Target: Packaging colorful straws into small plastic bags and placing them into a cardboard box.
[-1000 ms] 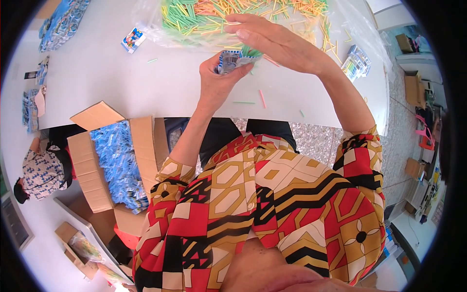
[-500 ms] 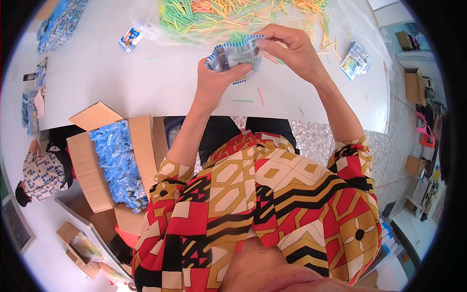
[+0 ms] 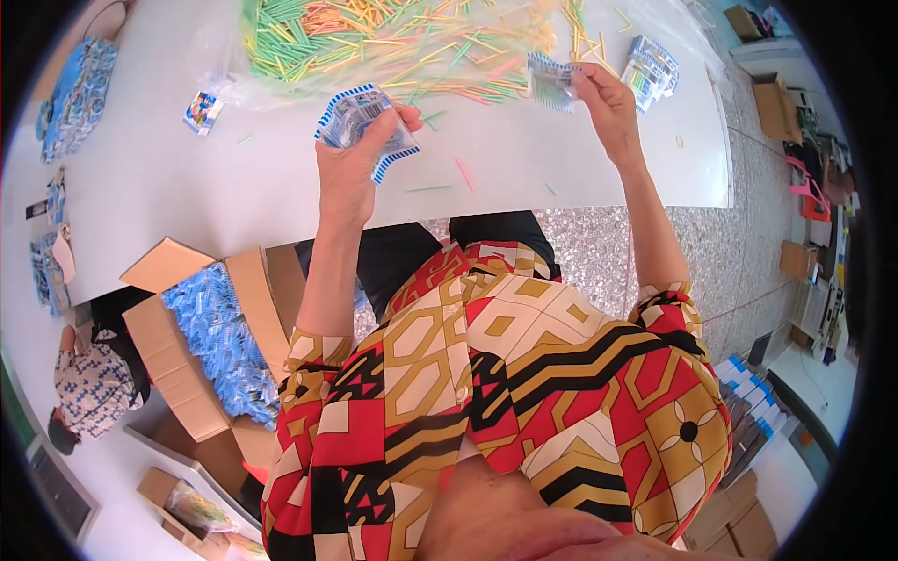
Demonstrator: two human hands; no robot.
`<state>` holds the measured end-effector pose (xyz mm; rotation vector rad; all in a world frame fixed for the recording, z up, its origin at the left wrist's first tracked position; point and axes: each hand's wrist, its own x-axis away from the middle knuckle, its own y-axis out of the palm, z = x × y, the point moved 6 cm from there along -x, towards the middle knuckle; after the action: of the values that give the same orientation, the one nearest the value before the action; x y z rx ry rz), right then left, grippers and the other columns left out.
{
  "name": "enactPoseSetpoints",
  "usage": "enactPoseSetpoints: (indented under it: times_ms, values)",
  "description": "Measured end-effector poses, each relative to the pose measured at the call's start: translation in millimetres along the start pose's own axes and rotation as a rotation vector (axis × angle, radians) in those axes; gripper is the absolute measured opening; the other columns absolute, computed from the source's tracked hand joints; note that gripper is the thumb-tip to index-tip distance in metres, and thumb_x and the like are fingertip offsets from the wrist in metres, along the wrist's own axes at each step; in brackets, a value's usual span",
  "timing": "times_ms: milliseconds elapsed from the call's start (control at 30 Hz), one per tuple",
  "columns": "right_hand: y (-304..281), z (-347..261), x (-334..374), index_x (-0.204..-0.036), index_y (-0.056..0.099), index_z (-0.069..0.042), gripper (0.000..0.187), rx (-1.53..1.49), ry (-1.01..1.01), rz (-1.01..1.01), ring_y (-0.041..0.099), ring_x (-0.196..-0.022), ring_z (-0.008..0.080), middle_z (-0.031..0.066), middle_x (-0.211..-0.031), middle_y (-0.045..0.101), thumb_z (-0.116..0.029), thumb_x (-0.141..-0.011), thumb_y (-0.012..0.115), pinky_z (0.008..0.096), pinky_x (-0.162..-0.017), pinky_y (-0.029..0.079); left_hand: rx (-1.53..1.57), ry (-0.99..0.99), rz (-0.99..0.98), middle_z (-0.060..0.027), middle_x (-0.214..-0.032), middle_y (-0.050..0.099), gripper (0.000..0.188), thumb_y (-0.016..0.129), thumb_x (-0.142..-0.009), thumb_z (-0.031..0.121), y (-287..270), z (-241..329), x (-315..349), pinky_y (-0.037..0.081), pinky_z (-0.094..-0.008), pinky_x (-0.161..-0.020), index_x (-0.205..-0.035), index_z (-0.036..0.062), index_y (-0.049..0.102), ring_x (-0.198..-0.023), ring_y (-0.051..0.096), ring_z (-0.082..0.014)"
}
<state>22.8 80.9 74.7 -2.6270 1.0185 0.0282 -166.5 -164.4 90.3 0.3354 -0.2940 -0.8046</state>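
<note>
My left hand (image 3: 351, 173) is closed round several small see-through packets (image 3: 351, 114) with blue-and-white striped edges, its thumb pressed across their front. Farther right, a single packet (image 3: 550, 84) of the same kind hangs from the pinched fingers of my right hand (image 3: 608, 101), over the near edge of a heap of thin coloured sticks (image 3: 402, 42). The two hands are well apart above the white table (image 3: 271, 178). More such packets (image 3: 652, 70) lie in a small pile just beyond my right hand.
Left of my lap stands an open cardboard box (image 3: 176, 351) full of blue packets (image 3: 220, 337). A plastic sheet (image 3: 220, 61) lies under the sticks. A small printed packet (image 3: 203, 112) and a few loose sticks (image 3: 465, 175) are on the table. Another person (image 3: 94, 379) is at far left.
My hands have drawn apart. The right one has moved right with a single packet, while the left has moved left holding the others. The whole view has shifted a little.
</note>
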Motion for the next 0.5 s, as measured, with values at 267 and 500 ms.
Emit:
enactPoseSetpoints:
  times_ms: [267, 500]
  values:
    - [-104.3, 46.7, -1.6, -0.098, 0.061, -0.009, 0.015, -0.295, 0.091, 0.389, 0.053, -0.074, 0.0046, -0.0031, -0.083, 0.061, -0.020, -0.092, 0.053, 0.0205, -0.066, 0.043, 0.047, -0.059, 0.035, -0.0145, -0.088, 0.067, 0.020, 0.059, -0.085, 0.011, 0.4, -3.6, 7.0, 0.053, -0.0328, -0.072, -0.101, -0.0017, 0.059, -0.081, 0.066, -0.0216]
    - [-200.2, 120.8, -7.3, -0.103, 0.061, -0.007, 0.021, 0.075, 0.081, 0.547, 0.050, -0.071, 0.0062, -0.0024, -0.082, 0.058, -0.022, -0.091, 0.055, 0.0216, -0.064, 0.042, 0.041, -0.043, 0.046, -0.0143, -0.087, 0.067, 0.024, 0.064, -0.082, 0.007, 6.3, -2.3, 7.2, 0.054, -0.0308, -0.069, -0.104, -0.0021, 0.060, -0.078, 0.066, -0.0201]
